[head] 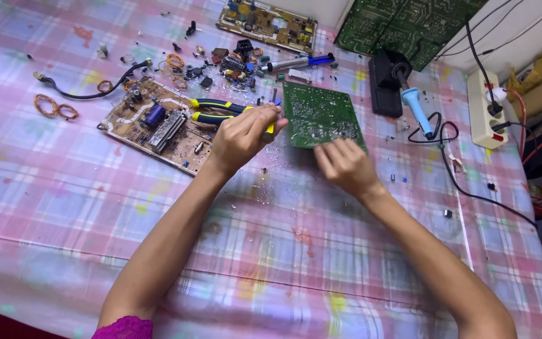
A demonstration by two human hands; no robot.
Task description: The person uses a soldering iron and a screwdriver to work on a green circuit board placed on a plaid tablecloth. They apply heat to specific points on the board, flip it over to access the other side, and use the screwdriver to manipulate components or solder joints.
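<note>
A green circuit board (320, 115) lies solder side up in the middle of the table. My right hand (345, 166) rests on its near edge, fingers curled over the board's rim. My left hand (241, 136) is closed around a small tool with a yellow handle (271, 127), its tip close to the board's left edge. Just behind my left hand lie pliers with yellow and dark blue handles (216, 110), resting on a brown circuit board (158, 125) that carries a blue capacitor and a metal heat sink.
A soldering iron with a light blue handle (416, 107) sits by its black stand (386, 80) at right, cord running to a white power strip (485, 110). Loose components (221, 63), copper coils (54, 107), a desoldering pump (296, 63) and more boards (268, 25) lie beyond. Plaid tablecloth (271, 251).
</note>
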